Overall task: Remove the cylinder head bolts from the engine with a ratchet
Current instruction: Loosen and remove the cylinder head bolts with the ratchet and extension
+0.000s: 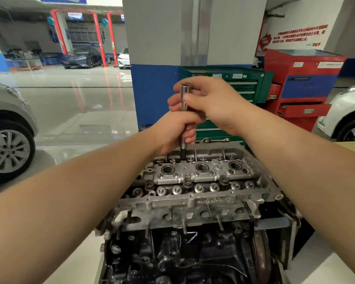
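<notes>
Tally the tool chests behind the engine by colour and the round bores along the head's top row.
Green tool chest: 1
Red tool chest: 1
Round bores in the cylinder head: 3
Total: 5

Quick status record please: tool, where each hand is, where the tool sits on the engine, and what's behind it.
tool: upright metal extension bar, no ratchet handle visible on it
left hand: left hand grips the bar's lower part
right hand: right hand pinches the bar's top
tool position: lower end down in the far left side of the cylinder head
bolt: hidden, cannot tell
behind: green tool cabinet, red tool cabinet
</notes>
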Tool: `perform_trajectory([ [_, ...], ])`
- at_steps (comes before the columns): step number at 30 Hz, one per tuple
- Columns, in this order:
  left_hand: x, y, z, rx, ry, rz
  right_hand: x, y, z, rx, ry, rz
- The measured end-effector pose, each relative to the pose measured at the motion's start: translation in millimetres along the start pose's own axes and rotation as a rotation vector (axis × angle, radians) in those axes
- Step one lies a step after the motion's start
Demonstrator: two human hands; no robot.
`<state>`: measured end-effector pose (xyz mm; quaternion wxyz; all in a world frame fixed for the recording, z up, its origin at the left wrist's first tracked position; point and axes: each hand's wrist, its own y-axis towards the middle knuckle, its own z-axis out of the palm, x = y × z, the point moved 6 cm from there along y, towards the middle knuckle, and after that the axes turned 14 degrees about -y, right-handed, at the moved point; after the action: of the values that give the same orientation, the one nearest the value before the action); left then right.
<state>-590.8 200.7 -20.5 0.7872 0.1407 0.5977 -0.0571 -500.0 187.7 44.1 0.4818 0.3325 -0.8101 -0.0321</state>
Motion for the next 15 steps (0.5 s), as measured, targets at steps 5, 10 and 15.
perform_trajectory([
  [5,25,-26,-6,-0.58,0.07,0.323,8,-9,-18,-0.523,-0.631,0.126],
  [10,20,-19,9,-0.556,0.103,0.286,9,-15,-8,-0.569,-0.597,0.122],
  [15,8,0,3,0.076,0.041,-0.098,10,-5,-6,-0.143,-0.159,0.037],
])
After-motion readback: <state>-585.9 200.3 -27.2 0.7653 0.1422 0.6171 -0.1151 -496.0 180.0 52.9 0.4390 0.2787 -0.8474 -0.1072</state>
